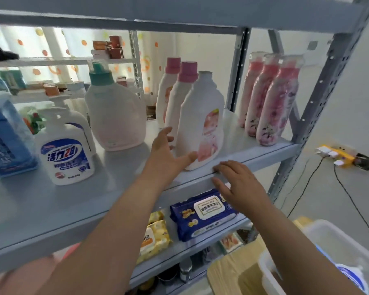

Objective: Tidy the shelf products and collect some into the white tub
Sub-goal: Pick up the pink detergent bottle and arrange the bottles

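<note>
Up on the grey metal shelf, left hand is spread open, thumb against the base of the capless white plastic bottle with the pink label and fingers reaching round its left side. It's touching, not gripping yet. Right hand is also open, fingers laid flat over the shelf's front lip just right of that bottle, holding nothing.

Right behind the bottle are two white bottles with pink caps, lined up in a row with it. Further right sit three pink shrink-wrapped bottles, also in a neat row. Off to the left there's the big white jug with the teal cap and the white pump bottle with the blue label, set looser and well apart.

White plastic tub is down at the lower right, well away from the shelf, with at least one blue-and-white item in it; my arm hides the rest.

My read: somewhere in the middle. Right side looks tidy and collecting has started, but the left side wants straightening, and I'd guess the capless bottle is the next thing to sort.
</note>
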### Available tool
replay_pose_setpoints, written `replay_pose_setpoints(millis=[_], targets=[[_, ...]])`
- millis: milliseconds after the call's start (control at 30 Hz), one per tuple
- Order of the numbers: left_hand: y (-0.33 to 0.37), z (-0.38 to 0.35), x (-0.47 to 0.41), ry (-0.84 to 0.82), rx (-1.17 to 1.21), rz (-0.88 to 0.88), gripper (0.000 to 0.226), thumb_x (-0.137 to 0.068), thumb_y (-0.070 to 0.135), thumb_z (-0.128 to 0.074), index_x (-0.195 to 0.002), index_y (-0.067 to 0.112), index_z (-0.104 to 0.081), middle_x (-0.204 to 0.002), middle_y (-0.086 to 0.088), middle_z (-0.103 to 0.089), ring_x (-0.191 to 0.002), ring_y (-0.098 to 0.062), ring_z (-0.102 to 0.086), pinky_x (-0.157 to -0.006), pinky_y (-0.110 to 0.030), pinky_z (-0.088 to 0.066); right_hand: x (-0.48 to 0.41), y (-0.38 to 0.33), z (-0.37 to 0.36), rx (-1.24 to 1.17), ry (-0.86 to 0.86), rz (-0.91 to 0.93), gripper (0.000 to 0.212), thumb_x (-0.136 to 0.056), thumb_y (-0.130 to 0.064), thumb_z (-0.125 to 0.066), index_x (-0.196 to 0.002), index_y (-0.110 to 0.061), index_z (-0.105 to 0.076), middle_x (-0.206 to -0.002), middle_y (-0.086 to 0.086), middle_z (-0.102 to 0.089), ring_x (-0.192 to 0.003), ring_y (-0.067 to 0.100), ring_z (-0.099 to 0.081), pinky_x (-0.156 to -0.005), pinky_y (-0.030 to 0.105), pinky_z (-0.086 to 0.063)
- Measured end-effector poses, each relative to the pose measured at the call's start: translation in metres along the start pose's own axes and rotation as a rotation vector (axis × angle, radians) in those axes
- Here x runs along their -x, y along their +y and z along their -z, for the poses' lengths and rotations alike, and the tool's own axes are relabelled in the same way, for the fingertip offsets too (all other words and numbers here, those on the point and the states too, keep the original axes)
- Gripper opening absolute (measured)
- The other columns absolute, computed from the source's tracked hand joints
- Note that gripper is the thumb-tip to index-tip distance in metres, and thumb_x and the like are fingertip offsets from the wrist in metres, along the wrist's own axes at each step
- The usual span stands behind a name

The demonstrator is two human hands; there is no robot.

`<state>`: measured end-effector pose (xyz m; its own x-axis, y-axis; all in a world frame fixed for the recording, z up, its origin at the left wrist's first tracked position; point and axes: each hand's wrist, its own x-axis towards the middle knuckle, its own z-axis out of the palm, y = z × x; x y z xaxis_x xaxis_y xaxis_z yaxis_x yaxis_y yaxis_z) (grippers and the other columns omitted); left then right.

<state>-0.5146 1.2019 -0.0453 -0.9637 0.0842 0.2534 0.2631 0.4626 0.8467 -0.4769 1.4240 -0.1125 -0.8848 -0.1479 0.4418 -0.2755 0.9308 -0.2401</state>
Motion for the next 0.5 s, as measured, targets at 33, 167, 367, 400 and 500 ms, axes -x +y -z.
replay_pose_setpoints(millis=[33, 167, 367, 400, 500], targets=[[0.005, -0.006, -0.005, 0.018, 0.017, 0.011, 0.098, -0.078, 0.040, -0.085, -0.154, 0.032, -0.023, -0.149, 0.002, -0.043, -0.129, -0.017, -0.050, -0.082, -0.021, -0.049, -0.003, 0.007, 0.001, -0.002, -0.007, -0.020, 0.054, -0.098, -0.056, -0.037, -0.124, -0.021, -0.068, -0.126, 0.000, -0.066, -0.122, 0.022, -0.054, -0.107, 0.043, -0.042], [0.014, -0.025, -0.016, 0.032, -0.031, 0.045, 0.098, -0.075, 0.037, -0.088, -0.151, 0.028, -0.026, -0.143, 0.003, -0.048, -0.123, -0.018, -0.053, -0.078, -0.020, -0.045, -0.006, 0.025, 0.003, -0.045, -0.020, -0.051, 0.055, -0.096, -0.058, -0.037, -0.124, -0.022, -0.067, -0.128, -0.001, -0.065, -0.124, 0.023, -0.054, -0.107, 0.047, -0.040], [0.023, -0.037, -0.006, 0.070, -0.138, 0.046, 0.082, -0.082, 0.036, -0.081, -0.146, 0.021, -0.033, -0.137, 0.001, -0.051, -0.120, -0.018, -0.052, -0.093, -0.031, -0.044, 0.007, 0.033, 0.009, -0.221, -0.007, -0.039, 0.039, -0.099, -0.032, -0.063, -0.135, -0.017, -0.061, -0.139, 0.001, -0.055, -0.133, 0.019, -0.045, -0.114, 0.034, -0.034], [0.024, -0.040, 0.000, 0.057, -0.134, 0.035, 0.081, -0.083, 0.036, -0.081, -0.146, 0.022, -0.032, -0.134, 0.003, -0.051, -0.117, -0.015, -0.051, -0.094, -0.032, -0.046, 0.013, 0.034, 0.010, -0.276, 0.004, -0.059, 0.042, -0.099, -0.030, -0.063, -0.138, -0.018, -0.057, -0.141, -0.001, -0.053, -0.132, 0.013, -0.044, -0.114, 0.026, -0.033], [0.026, -0.046, 0.023, 0.002, -0.104, -0.023, 0.079, -0.081, 0.035, -0.082, -0.143, 0.027, -0.034, -0.126, 0.011, -0.051, -0.113, -0.012, -0.053, -0.094, -0.035, -0.051, 0.035, 0.033, 0.014, -0.532, 0.103, -0.187, 0.055, -0.097, -0.036, -0.065, -0.146, -0.022, -0.046, -0.140, -0.009, -0.049, -0.124, -0.003, -0.042, -0.105, 0.006, -0.030]])
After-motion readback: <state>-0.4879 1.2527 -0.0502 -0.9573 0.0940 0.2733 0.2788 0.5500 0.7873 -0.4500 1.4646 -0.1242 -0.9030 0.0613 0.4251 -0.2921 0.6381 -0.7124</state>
